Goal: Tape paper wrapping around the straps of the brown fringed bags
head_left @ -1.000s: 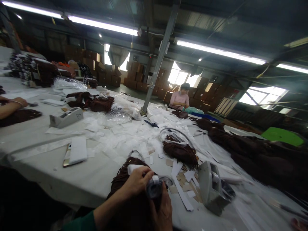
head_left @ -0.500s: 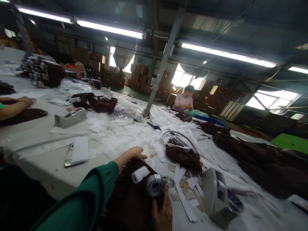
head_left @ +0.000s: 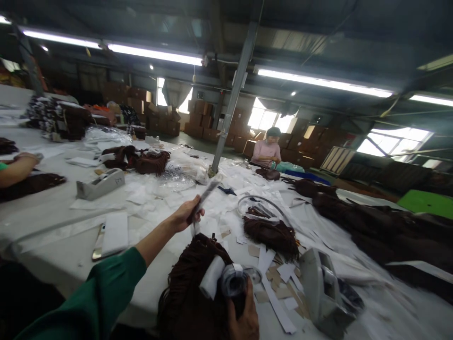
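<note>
View: head camera, facing forward and down across a white-covered table (head_left: 71, 250).
Left hand: the left hand (head_left: 187, 215), raised above the table beyond the bag, has its fingers closed around a narrow, grey, straight strip (head_left: 208, 194). Blur hides the strip's material. The lifted grip probably keeps it clear of the scraps.
Right hand: the right hand (head_left: 245, 309) has thumb and forefinger curved about the lower and right sides of a grey, ring-shaped coil in clear film (head_left: 233, 282), pinching it. The grip likely steadies the coil, since a round item could roll on soft leather.
Work piece: a dark brown, fringed, leather-like bag (head_left: 191, 288) lies at the near table edge, directly before the person; this position presumably keeps it within reach of both hands.
Roll: a white paper cylinder (head_left: 212, 277) rests on the bag, just beside the coil.
Right-side items: a grey, wedge-shaped tape dispenser (head_left: 318, 295) stands near the right hand, probably for easy access. White and tan paper offcuts (head_left: 279, 278) lie between it and the bag. Beyond them is a second dark brown fringed bundle (head_left: 271, 233).
Left-side items: a gold-edged phone (head_left: 98, 243) lies partly under a white rectangular block (head_left: 116, 232).
</note>
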Demonstrator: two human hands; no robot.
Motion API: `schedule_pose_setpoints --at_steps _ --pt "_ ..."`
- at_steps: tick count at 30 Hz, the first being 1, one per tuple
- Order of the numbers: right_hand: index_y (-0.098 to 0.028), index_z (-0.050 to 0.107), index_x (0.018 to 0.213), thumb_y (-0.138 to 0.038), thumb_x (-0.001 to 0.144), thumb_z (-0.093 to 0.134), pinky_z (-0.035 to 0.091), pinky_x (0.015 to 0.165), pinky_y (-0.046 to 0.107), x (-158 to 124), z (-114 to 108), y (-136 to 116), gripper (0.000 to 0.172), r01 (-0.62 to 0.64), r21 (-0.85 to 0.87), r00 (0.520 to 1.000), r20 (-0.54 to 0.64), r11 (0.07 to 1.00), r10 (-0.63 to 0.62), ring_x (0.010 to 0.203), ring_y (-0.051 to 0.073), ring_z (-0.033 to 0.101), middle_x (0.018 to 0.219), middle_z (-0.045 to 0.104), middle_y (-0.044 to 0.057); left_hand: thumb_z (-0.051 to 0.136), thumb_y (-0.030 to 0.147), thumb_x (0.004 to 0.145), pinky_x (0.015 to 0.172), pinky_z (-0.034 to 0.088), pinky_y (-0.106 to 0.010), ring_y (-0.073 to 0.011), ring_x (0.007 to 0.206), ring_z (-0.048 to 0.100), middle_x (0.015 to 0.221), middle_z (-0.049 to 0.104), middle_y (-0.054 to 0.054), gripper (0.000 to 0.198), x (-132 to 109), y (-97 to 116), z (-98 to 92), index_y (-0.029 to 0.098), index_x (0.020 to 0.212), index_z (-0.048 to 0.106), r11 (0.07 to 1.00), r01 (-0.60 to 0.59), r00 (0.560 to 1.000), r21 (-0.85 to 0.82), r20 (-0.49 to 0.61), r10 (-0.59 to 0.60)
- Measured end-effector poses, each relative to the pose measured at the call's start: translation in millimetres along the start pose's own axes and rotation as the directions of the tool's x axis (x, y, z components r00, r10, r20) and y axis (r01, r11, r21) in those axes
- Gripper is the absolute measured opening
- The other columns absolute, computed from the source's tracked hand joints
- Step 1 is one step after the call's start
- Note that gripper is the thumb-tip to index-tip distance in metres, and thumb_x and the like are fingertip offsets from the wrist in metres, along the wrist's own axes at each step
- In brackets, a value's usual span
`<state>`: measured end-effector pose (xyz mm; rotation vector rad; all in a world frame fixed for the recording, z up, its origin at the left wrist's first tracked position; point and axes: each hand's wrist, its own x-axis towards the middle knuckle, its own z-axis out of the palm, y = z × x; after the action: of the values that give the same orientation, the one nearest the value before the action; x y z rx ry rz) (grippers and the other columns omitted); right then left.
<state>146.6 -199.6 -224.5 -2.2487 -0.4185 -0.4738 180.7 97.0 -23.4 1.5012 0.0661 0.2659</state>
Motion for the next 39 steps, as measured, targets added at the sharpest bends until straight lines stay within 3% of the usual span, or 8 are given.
schedule_pose_setpoints --at_steps 7,11,16,20,26,32,35,39 --pt "-0.019 0.018 0.149 -0.047 0.093 0.045 0.044 0.1 0.049 0.4 -14.4 -11.3 0.069 0.052 0.064 0.998 0.033 0.997 -0.054 0.127 0.031 0.046 0.143 0.043 0.015 0.059 0.057 0.081 0.042 0.022 -0.02 -0.0063 0.042 0.034 0.05 0.042 0.006 0.042 -85.4 -19.3 65.5 0.015 0.084 0.06 0.999 -0.024 0.982 -0.038 0.185 0.03" --pt "-0.017 0.022 0.148 -0.043 0.093 0.045 0.045 0.1 0.049 -2.8 -19.0 -18.1 0.066 0.066 0.045 0.998 -0.012 0.997 -0.066 0.127 0.03 0.047 0.14 0.046 0.016 0.058 0.061 0.079 0.04 0.018 -0.021 -0.0069 0.04 0.032 0.047 0.036 0.007 0.047 -108.2 -50.4 88.1 0.014 0.085 0.062 0.999 0.049 0.986 -0.007 0.159 -0.047" --pt "-0.015 0.031 0.144 -0.041 0.091 0.049 0.049 0.094 0.049 -6.7 -28.9 -25.1 0.062 0.089 -0.041 0.977 -0.193 0.995 -0.095 0.12 0.032 0.052 0.132 0.053 0.017 0.054 0.061 0.081 0.041 0.016 -0.022 -0.0072 0.041 0.029 0.047 0.034 0.007 0.045 -108.3 -72.3 77.7 0.017 0.071 0.053 0.996 0.061 0.998 0.068 0.013 -0.062" --pt "-0.018 0.042 0.137 -0.033 0.093 0.049 0.051 0.09 0.047 5.7 -51.4 -43.5 0.047 0.204 -0.137 0.904 -0.354 0.969 -0.24 0.108 0.029 0.059 0.119 0.061 0.014 0.053 0.058 0.083 0.042 0.017 -0.022 -0.0075 0.043 0.028 0.051 0.035 0.007 0.043 -106.1 -71.7 69.0 0.017 0.072 0.053 0.995 0.05 0.998 0.082 0.036 -0.053" --pt "-0.018 0.039 0.138 -0.02 0.093 0.044 0.051 0.094 0.042 52.3 -68.2 -94.9 0.045 0.406 -0.141 0.896 -0.131 0.903 -0.423 0.118 0.026 0.053 0.128 0.053 0.014 0.052 0.054 0.085 0.047 0.026 -0.022 -0.0094 0.05 0.035 0.058 0.042 0.004 0.039 -108.0 -44.7 78.4 0.016 0.078 0.056 0.988 -0.011 0.987 0.152 0.157 -0.013" --pt "-0.015 0.053 0.119 -0.006 0.09 0.039 0.054 0.083 0.038 83.7 -59.8 -122.9 0.033 0.461 -0.191 0.884 0.018 0.866 -0.467 0.093 0.024 0.062 0.103 0.064 0.011 0.048 0.046 0.089 0.06 0.036 -0.024 -0.0139 0.064 0.045 0.068 0.053 0.0 0.034 -101.9 -5.7 70.6 0.016 0.077 0.058 0.915 -0.217 0.944 0.341 0.311 0.108" --pt "-0.016 0.056 0.111 -0.007 0.089 0.04 0.051 0.083 0.038 94.9 -59.8 -128.4 0.028 0.388 -0.103 0.921 0.023 0.916 -0.388 0.089 0.024 0.061 0.096 0.066 0.011 0.05 0.049 0.088 0.057 0.035 -0.023 -0.0131 0.062 0.046 0.067 0.054 0.0 0.036 -91.1 2.1 56.4 0.016 0.079 0.058 0.92 -0.2 0.914 0.337 0.403 0.051" --pt "-0.018 0.059 0.101 -0.01 0.089 0.042 0.047 0.083 0.035 104.8 -58.0 -127.9 0.022 0.102 0.14 0.995 -0.011 0.985 -0.101 0.085 0.022 0.062 0.087 0.066 0.008 0.05 0.06 0.084 0.045 0.028 -0.021 -0.0101 0.046 0.043 0.054 0.052 0.002 0.046 -78.2 -16.5 41.1 0.016 0.072 0.053 0.957 -0.008 0.891 0.291 0.437 -0.126"
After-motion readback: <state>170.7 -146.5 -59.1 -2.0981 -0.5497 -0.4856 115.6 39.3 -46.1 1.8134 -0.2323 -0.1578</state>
